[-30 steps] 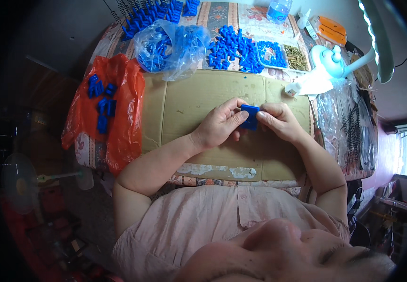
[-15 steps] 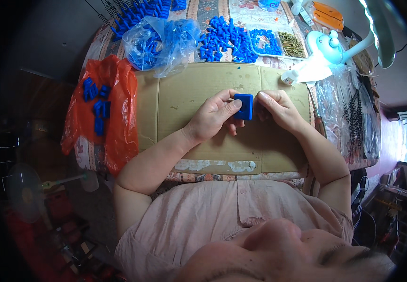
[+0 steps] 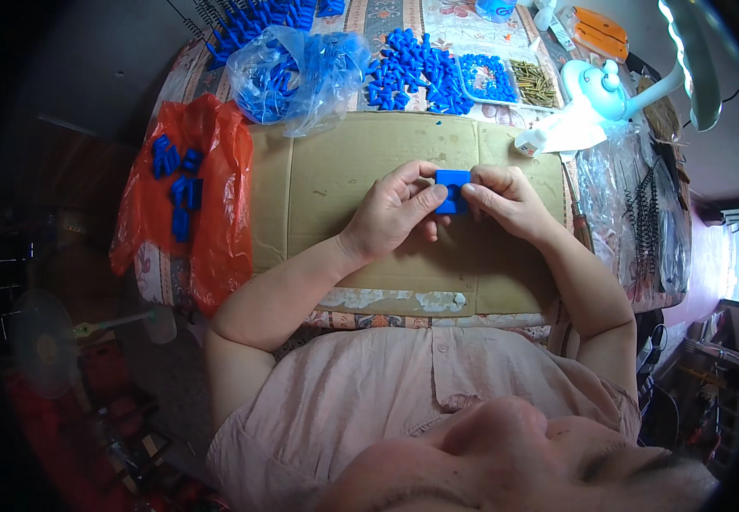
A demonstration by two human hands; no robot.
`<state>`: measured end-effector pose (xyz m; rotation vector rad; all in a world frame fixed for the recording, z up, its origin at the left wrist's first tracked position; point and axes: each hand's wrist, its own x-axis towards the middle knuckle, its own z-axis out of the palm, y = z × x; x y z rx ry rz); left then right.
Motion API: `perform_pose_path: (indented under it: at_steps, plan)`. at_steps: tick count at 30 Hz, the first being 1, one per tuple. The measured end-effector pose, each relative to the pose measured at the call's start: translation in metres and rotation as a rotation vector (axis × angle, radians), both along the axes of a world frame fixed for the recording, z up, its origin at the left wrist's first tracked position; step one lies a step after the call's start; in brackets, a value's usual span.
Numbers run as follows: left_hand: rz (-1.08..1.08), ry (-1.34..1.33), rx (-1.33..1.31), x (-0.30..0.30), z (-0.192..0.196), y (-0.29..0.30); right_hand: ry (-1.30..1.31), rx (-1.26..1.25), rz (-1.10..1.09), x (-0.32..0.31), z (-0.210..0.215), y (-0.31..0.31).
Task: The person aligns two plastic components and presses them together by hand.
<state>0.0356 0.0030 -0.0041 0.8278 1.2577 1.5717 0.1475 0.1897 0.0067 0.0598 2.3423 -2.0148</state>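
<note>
A small square blue plastic piece (image 3: 452, 178) is held above the cardboard sheet (image 3: 369, 154), with a dark round hollow in its face. My left hand (image 3: 397, 209) grips its left side, the thumb lying across the face and the fingers behind. From the right, my right hand (image 3: 508, 201) pinches the piece's edge between thumb and curled fingers. Whether a smaller part sits in the right fingertips is hidden.
Left lies a red plastic bag (image 3: 224, 188) with several blue pieces. Along the back are a clear bag (image 3: 271, 85) of blue parts, loose blue cones (image 3: 408, 68), a tray of blue bits and brass-coloured pins (image 3: 534, 81), and a lamp (image 3: 596, 90). Black springs (image 3: 642, 205) lie right.
The blue piece has turned to show its face more squarely. My right hand has closed in from beside the piece and now touches its right edge.
</note>
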Motion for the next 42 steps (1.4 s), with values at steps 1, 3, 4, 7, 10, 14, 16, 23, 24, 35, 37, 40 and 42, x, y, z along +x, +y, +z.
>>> perform_pose_path:
  at_steps: [1,3,4,7,10,14,16,23,24,35,37,40,42]
  plan:
    - [0.002,0.000,0.001,-0.001,0.000,0.000,0.000,0.001,0.002,0.000,0.000,0.000]
    - [-0.003,-0.233,0.049,-0.002,0.002,0.001,-0.022,-0.076,-0.038,0.000,-0.002,0.001]
    - [-0.001,-0.233,0.049,-0.002,0.002,0.000,-0.022,-0.075,-0.036,0.000,-0.001,0.001]
    - [-0.003,-0.286,0.087,-0.002,0.002,0.000,-0.052,-0.106,-0.041,-0.001,0.003,0.000]
    - [-0.021,-0.239,0.083,-0.002,0.000,0.001,-0.061,-0.087,-0.036,-0.001,0.003,0.000]
    - [-0.020,-0.199,0.087,-0.001,-0.001,0.001,-0.042,-0.076,-0.024,-0.001,0.003,0.000]
    - [-0.019,-0.192,0.098,-0.003,-0.002,0.001,-0.034,-0.076,-0.018,-0.001,0.004,0.000]
    - [-0.030,-0.190,0.067,-0.002,-0.003,0.001,-0.013,-0.011,-0.013,0.000,0.006,-0.002]
    - [-0.018,-0.157,0.079,-0.001,-0.002,0.000,-0.005,-0.004,-0.037,0.001,0.006,-0.003]
    - [0.227,0.401,0.125,0.010,0.001,-0.002,0.219,0.217,-0.032,0.003,0.001,-0.007]
    - [0.225,0.467,0.140,0.010,0.003,-0.003,0.230,0.222,-0.029,0.003,0.002,-0.007]
    - [0.211,0.484,0.151,0.010,0.005,-0.004,0.350,0.322,-0.016,0.001,0.005,-0.008]
    - [0.182,0.513,0.173,0.009,0.007,-0.005,0.492,0.385,-0.003,0.000,0.004,-0.007]
